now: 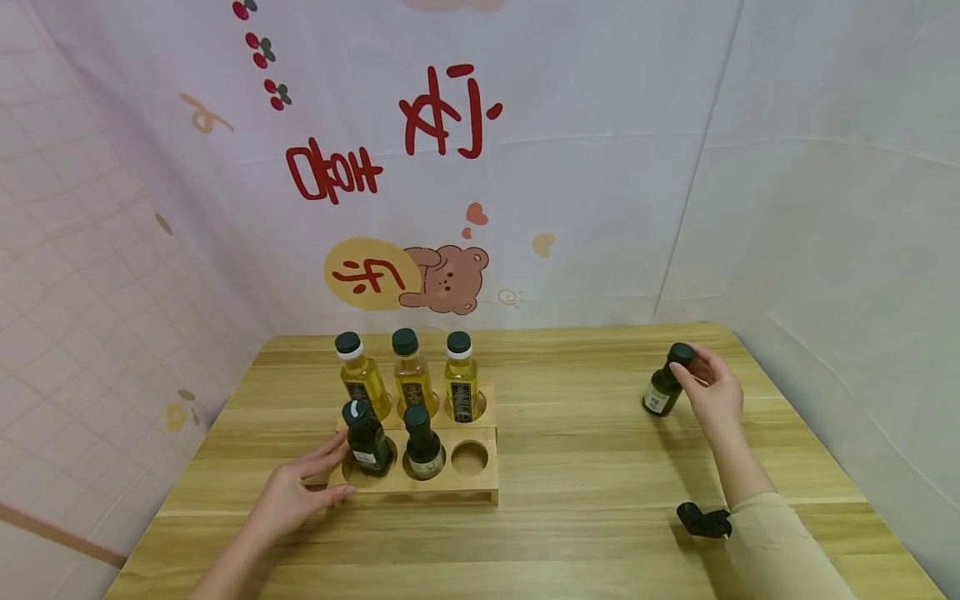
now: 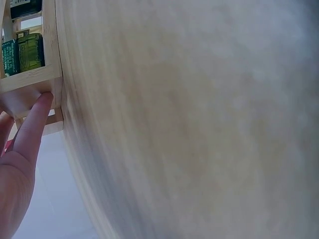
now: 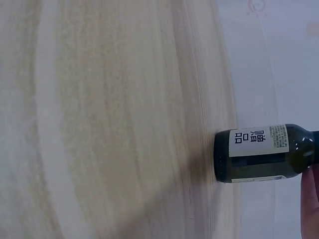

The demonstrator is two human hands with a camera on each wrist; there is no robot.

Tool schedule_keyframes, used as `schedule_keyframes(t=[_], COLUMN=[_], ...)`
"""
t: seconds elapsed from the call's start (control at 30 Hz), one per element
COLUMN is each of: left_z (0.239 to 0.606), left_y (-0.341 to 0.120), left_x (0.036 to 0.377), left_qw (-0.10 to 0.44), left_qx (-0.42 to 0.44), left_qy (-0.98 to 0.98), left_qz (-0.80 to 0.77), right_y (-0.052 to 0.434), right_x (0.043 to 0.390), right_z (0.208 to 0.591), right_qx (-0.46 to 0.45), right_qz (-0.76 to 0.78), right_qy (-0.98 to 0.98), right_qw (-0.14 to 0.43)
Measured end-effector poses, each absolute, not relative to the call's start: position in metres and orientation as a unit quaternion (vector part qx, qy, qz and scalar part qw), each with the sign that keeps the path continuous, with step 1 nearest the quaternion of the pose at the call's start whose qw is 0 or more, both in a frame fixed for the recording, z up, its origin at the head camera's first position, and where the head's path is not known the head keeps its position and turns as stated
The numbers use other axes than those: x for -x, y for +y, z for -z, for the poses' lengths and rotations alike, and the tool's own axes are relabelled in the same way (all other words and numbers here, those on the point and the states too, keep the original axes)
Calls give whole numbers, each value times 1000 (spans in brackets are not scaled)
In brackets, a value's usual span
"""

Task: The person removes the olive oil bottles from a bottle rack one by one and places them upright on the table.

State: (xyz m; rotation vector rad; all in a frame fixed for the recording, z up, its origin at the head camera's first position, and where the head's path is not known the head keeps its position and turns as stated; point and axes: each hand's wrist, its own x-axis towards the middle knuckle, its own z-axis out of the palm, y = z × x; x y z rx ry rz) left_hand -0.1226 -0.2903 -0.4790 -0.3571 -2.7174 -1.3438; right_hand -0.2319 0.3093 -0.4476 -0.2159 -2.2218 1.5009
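Wooden rack (image 1: 480, 487): stepped block with round holes, left-centre on the table (image 1: 585, 500).
Left hand (image 1: 296, 496): fingers extended, resting against the front left corner of the rack; thumb along its front edge; grasping nothing.
Rear row: three yellow oil bottles (image 1: 411, 375) with dark caps, upright in their holes.
Front row: two dark bottles (image 1: 396, 440) in the left and middle holes; right hole (image 1: 469, 457) vacant.
Loose dark bottle (image 1: 664, 384): upright, slightly tilted, on the table near the far right edge, well apart from the rack.
Right hand (image 1: 716, 390): fingers curled around the cap and neck of the loose dark bottle, grasping it.
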Motion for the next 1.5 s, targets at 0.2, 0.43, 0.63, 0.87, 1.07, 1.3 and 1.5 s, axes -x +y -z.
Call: schedule_keyframes(t=[0.2, 0.43, 0.63, 0.87, 1.07, 1.3, 1.5], left_z=[478, 477, 477, 478, 478, 477, 477], left_y=[-290, -290, -291, -291, -291, -291, -290], left_x=[122, 122, 122, 122, 122, 120, 121], left_qw=[45, 49, 48, 47, 52, 49, 40], left_qx=[116, 114, 111, 110, 104, 104, 106], left_qy=[-895, -907, -908, -906, -914, -910, -899], left_qz=[429, 402, 402, 405, 389, 398, 422], right_y=[311, 312, 312, 305, 296, 284, 269], right_x=[228, 219, 210, 200, 193, 191, 188], right_z=[447, 448, 451, 452, 454, 457, 456], right_qx=[85, 89, 73, 42, -3, -56, -102], right_qz=[-543, -533, -502, -478, -462, -460, -458], right_qy=[-808, -814, -831, -840, -849, -854, -854], right_qw=[212, 213, 231, 254, 255, 238, 227])
